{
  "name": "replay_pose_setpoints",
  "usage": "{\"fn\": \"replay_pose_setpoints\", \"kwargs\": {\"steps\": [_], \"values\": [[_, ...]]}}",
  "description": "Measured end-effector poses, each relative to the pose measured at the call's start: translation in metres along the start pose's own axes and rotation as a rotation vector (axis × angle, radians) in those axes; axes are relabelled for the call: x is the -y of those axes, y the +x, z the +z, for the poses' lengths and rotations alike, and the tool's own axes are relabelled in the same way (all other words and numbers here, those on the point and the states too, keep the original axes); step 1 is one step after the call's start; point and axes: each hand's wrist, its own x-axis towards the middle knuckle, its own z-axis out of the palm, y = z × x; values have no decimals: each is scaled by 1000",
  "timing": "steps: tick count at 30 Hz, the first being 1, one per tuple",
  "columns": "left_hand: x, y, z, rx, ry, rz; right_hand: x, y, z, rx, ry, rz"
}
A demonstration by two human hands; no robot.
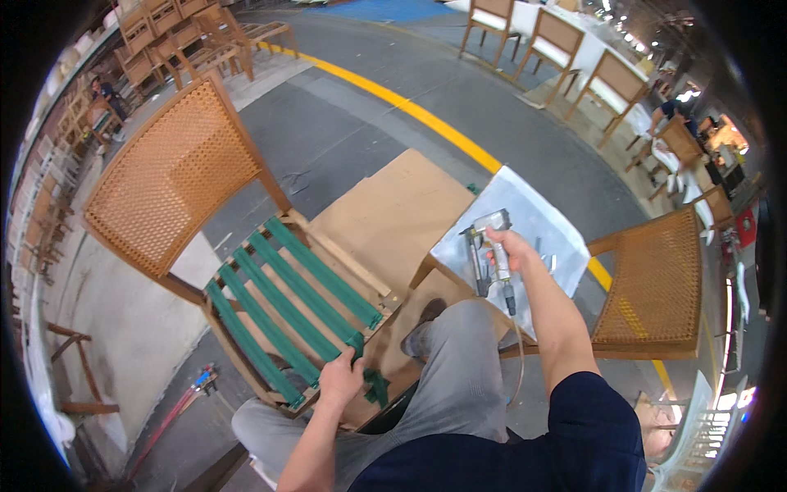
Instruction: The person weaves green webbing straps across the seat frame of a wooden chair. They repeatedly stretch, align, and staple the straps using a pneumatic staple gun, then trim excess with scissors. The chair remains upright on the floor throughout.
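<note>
In front of me stands a wooden chair with a woven cane back (184,168). Several green webbing straps (287,283) run across its open seat frame. My left hand (340,375) is closed on a green strap end at the near rail, where a loose tail of webbing (376,389) hangs down. To the right, my right hand (512,248) grips a pneumatic staple gun (490,246) by its handle. The gun is over a second chair's seat, which is covered with a pale sheet (533,215). A hose runs down from its grip.
The second chair's cane back (652,283) stands at my right. Brown cardboard (393,209) lies on the floor between the chairs. Red hoses with a blue fitting (203,379) are at the lower left. Chairs are stacked (176,37) at far left; others line a long table, with people working beyond.
</note>
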Motion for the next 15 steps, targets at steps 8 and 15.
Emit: {"fn": "replay_pose_setpoints", "kwargs": {"steps": [8,15], "values": [[-8,-6,-1,-37,77,-32,-22,35,-16,-36,-30,36],[-17,-10,10,-111,8,68,-48,-15,-55,-465,-544,-188]]}}
